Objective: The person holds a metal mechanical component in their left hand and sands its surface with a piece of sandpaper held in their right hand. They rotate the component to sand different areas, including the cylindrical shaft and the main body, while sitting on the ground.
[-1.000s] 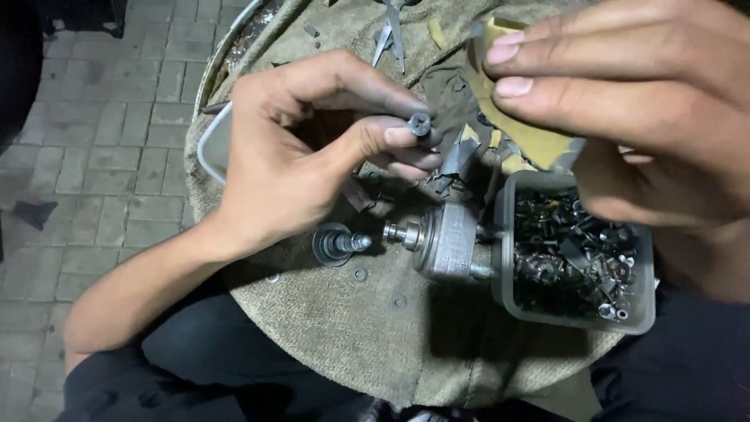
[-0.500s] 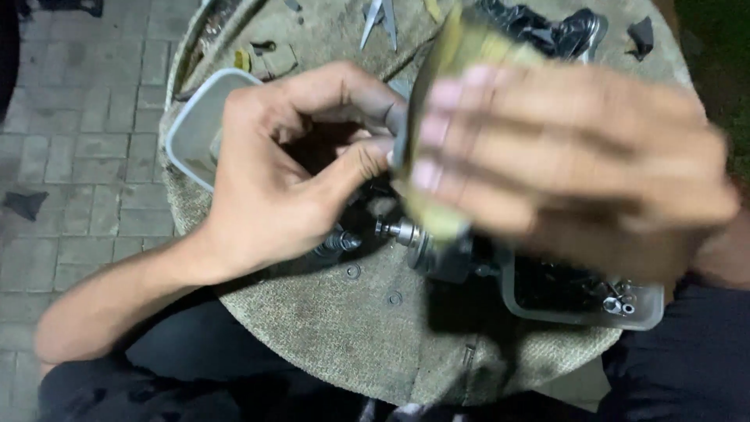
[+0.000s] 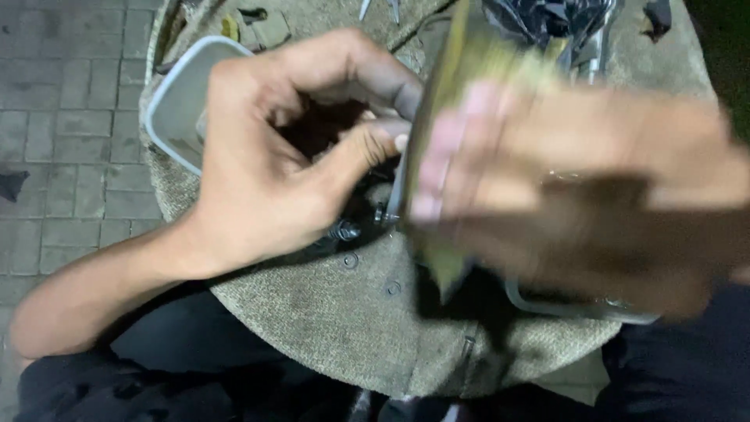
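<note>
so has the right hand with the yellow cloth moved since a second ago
Yes. The right hand with the yellow cloth has come leftward, up against the left hand, now covering the clear tray.

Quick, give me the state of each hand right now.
Left hand: fingers curled, thumb pinched to the forefinger; what it grips is hidden.
Right hand: blurred, closed on a yellowish cloth.

A crumpled black plastic bag lies at the table's far edge.
</note>
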